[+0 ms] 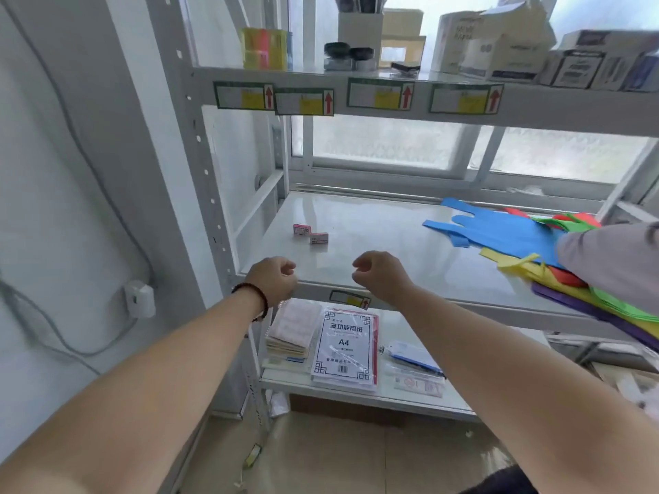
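Left hand (274, 279), right hand (378, 277) above shelf (374, 229)

Pale grey metal shelf rack (356, 215), bright colours on its right edge

Two small pink cardboard boxes (302, 229) carry white labels. The flat fabric bags (499, 233) run blue, yellow, red, green and purple. The paper shelf labels (244, 96) are green-bordered with a yellow patch and a red arrow. The white A4 paper pack (345, 345) has a black fret border.

Paper pack (344, 345): "A4", "多功能用纸". Shelf labels (381, 93): red arrows.
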